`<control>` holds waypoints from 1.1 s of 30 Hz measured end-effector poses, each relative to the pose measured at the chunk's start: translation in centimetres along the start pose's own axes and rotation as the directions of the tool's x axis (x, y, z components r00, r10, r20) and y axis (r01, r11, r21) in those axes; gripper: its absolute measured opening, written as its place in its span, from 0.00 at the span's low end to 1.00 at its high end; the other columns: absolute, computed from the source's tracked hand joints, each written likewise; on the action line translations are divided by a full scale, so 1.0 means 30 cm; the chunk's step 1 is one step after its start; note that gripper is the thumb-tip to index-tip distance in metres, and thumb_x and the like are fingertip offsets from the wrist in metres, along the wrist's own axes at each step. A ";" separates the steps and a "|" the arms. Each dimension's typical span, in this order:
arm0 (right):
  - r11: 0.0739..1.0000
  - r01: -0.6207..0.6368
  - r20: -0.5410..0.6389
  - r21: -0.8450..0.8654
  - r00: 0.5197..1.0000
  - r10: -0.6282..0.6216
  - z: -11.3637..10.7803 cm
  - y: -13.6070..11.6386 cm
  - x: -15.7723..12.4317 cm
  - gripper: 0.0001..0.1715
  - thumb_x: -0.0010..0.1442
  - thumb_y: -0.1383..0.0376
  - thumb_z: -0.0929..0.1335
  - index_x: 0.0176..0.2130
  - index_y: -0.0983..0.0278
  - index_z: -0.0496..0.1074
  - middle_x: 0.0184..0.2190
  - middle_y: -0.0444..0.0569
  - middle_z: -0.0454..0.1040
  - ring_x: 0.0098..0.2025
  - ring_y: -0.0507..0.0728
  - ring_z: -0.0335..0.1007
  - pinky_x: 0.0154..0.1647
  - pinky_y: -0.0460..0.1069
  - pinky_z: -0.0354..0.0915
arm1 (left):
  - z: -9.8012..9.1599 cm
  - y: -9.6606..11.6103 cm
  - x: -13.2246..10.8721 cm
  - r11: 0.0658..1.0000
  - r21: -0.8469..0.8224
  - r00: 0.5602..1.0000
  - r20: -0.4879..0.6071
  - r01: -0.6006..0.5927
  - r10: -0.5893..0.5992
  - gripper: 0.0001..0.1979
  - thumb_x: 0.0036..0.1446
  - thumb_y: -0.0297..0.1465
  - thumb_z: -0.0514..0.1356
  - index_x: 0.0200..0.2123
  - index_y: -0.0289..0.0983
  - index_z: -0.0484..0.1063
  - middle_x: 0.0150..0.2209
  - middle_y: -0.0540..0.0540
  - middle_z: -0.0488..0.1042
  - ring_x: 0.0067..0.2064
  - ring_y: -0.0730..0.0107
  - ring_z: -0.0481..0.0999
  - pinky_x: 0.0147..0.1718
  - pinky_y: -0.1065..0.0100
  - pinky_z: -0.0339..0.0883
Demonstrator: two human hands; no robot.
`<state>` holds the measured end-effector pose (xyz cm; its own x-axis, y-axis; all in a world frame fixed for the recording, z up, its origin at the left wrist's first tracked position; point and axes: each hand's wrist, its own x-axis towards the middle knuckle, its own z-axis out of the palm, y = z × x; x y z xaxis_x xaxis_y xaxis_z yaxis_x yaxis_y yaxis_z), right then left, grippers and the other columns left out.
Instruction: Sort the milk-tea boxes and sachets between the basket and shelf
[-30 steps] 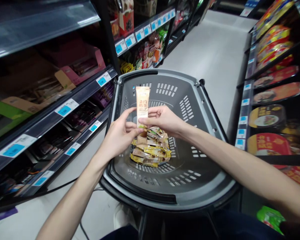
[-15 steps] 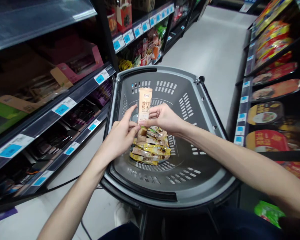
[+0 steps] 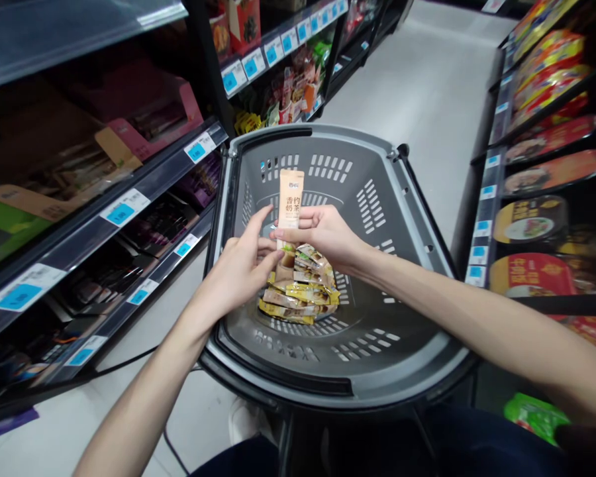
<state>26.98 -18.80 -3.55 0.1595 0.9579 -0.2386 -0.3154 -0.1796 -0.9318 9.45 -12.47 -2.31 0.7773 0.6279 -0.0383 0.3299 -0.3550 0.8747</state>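
Observation:
An upright cream stick packet of milk tea [image 3: 291, 199], with brown lettering and a darker lower end, stands over the basket. My right hand [image 3: 325, 235] grips it from the right, thumb across its front and fingers behind. From the left, my left hand [image 3: 246, 262] pinches the packet's lower left edge with its thumb and curled fingers, while the index finger stretches upward beside it. Several yellow-and-brown stick packets [image 3: 302, 291] lie in a pile on the bottom of the grey shopping basket [image 3: 397, 318], just below my hands. The packet's lower end overlaps the pile in view.
Shelves with blue-and-white price tags [image 3: 122, 211] and open cartons [image 3: 151, 122] run along the left. Noodle bowls [image 3: 531, 218] and bags fill the right shelf. A pale aisle floor [image 3: 402, 73] stretches ahead. A green package [image 3: 536, 417] lies low at the right.
My right thumb has shifted up and across the packet's front. The packet sits slightly further right in view, and both hands stay close to it.

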 end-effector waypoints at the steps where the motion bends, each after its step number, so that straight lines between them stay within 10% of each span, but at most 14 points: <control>1: 1.000 0.005 0.005 -0.004 1.000 -0.005 -0.001 -0.001 0.000 0.23 0.42 0.62 0.83 0.38 0.67 0.81 0.36 0.52 0.82 0.35 0.58 0.79 0.37 0.51 0.77 | 0.000 -0.001 0.000 1.000 -0.014 1.000 0.002 0.005 -0.005 0.39 0.61 0.30 0.62 0.72 0.40 0.50 0.39 0.46 0.83 0.39 0.64 0.83 0.46 0.63 0.74; 26: 0.999 0.050 0.044 0.006 0.998 -0.051 -0.012 -0.012 0.020 0.18 0.54 0.55 0.79 0.40 0.62 0.82 0.42 0.51 0.82 0.38 0.55 0.76 0.38 0.49 0.72 | 0.014 -0.017 0.009 0.989 -0.148 0.999 -0.041 0.026 -0.032 0.49 0.47 0.27 0.71 0.69 0.43 0.51 0.36 0.50 0.78 0.35 0.68 0.80 0.33 0.69 0.75; 33: 0.992 0.054 0.221 0.118 0.972 -0.079 -0.023 -0.039 0.016 0.13 0.58 0.62 0.73 0.43 0.63 0.81 0.46 0.51 0.81 0.47 0.59 0.75 0.46 0.53 0.72 | 0.007 -0.022 0.006 0.959 -0.284 0.999 -0.041 0.017 -0.030 0.41 0.51 0.25 0.67 0.66 0.44 0.54 0.37 0.50 0.77 0.37 0.69 0.80 0.36 0.69 0.75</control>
<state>28.07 -18.28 -2.77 -0.0264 0.9948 -0.0982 -0.4142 -0.1003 -0.9046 9.48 -12.29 -2.99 0.7446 0.6661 -0.0447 0.1775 -0.1330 0.9751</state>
